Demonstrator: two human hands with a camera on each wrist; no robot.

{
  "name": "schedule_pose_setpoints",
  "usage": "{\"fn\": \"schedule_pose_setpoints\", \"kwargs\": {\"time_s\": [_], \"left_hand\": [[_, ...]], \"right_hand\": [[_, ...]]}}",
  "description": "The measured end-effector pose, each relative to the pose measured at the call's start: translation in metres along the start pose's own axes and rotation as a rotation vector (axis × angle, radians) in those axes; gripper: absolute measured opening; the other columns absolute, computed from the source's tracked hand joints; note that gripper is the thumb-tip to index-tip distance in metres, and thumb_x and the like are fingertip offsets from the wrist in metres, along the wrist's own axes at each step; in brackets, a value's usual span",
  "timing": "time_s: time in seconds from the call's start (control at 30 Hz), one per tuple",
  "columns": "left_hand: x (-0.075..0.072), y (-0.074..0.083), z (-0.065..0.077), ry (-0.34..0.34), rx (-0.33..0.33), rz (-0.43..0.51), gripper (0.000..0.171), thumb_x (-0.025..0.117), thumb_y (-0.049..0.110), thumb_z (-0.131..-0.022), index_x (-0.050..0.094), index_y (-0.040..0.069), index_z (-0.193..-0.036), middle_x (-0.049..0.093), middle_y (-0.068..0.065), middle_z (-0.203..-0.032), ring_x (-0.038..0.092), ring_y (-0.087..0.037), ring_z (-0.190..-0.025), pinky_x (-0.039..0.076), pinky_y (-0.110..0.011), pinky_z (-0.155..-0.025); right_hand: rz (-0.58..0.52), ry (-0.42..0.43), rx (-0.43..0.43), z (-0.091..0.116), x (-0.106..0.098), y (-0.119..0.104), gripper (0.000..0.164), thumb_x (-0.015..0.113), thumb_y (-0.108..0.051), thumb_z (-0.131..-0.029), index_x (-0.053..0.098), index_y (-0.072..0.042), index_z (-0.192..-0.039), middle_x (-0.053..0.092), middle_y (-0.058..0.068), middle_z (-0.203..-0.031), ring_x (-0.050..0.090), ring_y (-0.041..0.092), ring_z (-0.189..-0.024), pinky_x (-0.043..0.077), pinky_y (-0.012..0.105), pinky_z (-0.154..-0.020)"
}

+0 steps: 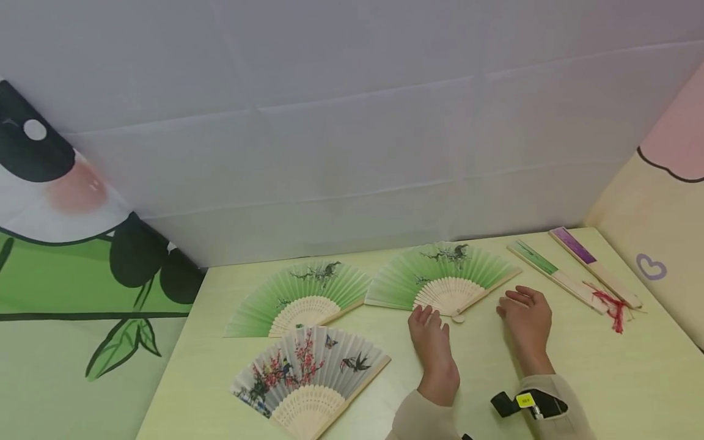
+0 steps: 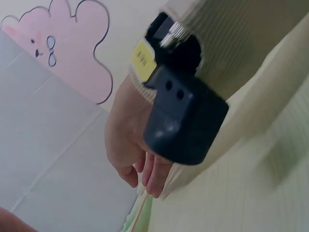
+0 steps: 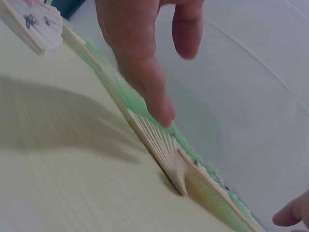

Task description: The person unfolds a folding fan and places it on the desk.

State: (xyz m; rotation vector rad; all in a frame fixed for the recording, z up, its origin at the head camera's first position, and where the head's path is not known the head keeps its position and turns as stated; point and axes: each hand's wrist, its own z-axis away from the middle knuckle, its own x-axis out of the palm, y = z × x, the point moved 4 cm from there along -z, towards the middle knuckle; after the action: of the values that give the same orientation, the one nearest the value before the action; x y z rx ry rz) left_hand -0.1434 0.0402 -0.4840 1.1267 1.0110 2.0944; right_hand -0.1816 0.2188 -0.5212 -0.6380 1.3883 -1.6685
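Observation:
A green folding fan with a dark branch pattern lies spread on the table before the hands. My left hand has its fingers right by the fan's pale ribs, near the pivot. In the right wrist view, that left hand hangs above the fan with its fingers pointing down. Right of the fan's outer stick is my right hand, loosely bent and holding nothing. The left wrist view shows the right hand with fingers drooping over the table.
Another spread green fan lies to the left. A spread white-grey fan with red blossoms sits in front of it. Folded fans, one green and one purple, lie at right with red tassels. A pale wall stands behind.

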Motion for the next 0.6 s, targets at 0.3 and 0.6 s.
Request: {"fn": "schedule_pose_setpoints", "kwargs": {"time_s": [0.3,0.6], "left_hand": [[0.022,-0.018,0.011,-0.105,0.010,-0.083,0.035,0.058,-0.001,-0.101,0.053,-0.008,-0.135,0.062,-0.022,-0.132,0.060,-0.037,-0.125,0.051,-0.058,-0.107],[0.039,-0.035,0.010,-0.153,-0.041,-0.077,0.037,0.055,-0.009,-0.098,0.053,-0.007,-0.135,0.065,-0.022,-0.129,0.063,-0.039,-0.121,0.056,-0.054,-0.101]], "right_hand": [[0.083,0.098,-0.143,-0.023,-0.033,-0.004,0.041,0.066,-0.005,-0.098,0.058,0.005,-0.137,0.060,-0.029,-0.086,0.060,-0.017,-0.073,0.052,0.006,-0.067],[0.202,0.158,-0.189,-0.038,-0.053,-0.014,0.038,0.069,-0.004,-0.098,0.062,0.005,-0.134,0.069,-0.007,-0.102,0.053,-0.023,-0.071,0.044,0.001,-0.067]]}}
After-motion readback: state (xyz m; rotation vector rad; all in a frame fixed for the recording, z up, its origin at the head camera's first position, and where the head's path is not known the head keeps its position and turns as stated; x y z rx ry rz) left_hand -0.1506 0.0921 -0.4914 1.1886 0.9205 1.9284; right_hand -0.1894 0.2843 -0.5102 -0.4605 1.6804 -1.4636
